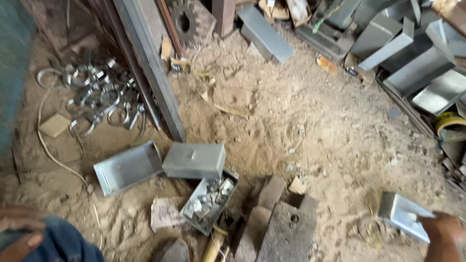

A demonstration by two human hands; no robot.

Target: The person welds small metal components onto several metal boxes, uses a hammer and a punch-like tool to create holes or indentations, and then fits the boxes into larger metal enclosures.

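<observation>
From the head camera, the right hand [444, 232] sits at the lower right edge of the picture, its fingers closed on the near end of a small folded sheet-metal piece [402, 213] that it holds just above the sandy floor [310, 121]. The piece looks thin, stiff and light, so one hand should manage it, but its cut edges are probably sharp and the smooth grey faces could slip; a grip across the flat, away from the rims, seems safest. The left hand [19, 233] lies at the lower left on a blue-clad knee [63, 242], touching nothing else; whether its fingers are curled or spread I cannot tell. Similar metal trays [127, 168] and a closed metal box [194, 160] lie well apart to the left.
</observation>
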